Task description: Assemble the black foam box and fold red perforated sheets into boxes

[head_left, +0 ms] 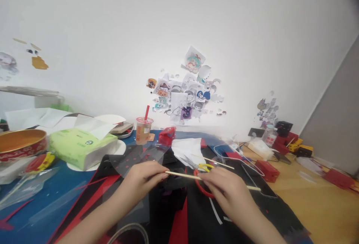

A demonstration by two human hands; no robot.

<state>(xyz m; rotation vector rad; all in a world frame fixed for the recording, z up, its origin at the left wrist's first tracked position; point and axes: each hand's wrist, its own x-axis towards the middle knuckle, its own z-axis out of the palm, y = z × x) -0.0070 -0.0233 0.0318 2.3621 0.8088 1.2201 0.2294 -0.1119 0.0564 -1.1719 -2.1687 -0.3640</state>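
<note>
A thin pale wooden stick (182, 175) runs sideways in front of me, above the dark work surface. My left hand (142, 179) pinches its left end between thumb and fingertips. Further along, my right hand (228, 186) is closed around it, and the stick's other end comes out on the right. Just behind the right hand lie scissors with a yellow and red handle (206, 167), partly covered by that hand. A second wooden stick (218, 162) rests beyond them, near a crumpled white paper (189, 150). White paper strips (215, 211) lie beside my right wrist.
A tape roll (130, 227) is at the near edge. On the left stand a green tissue pack (82, 147) and a red-gold bowl (24, 145). A drink cup (144, 131) with a red straw stands by the wall. Red boxes (267, 171) and a white cable sit on the right.
</note>
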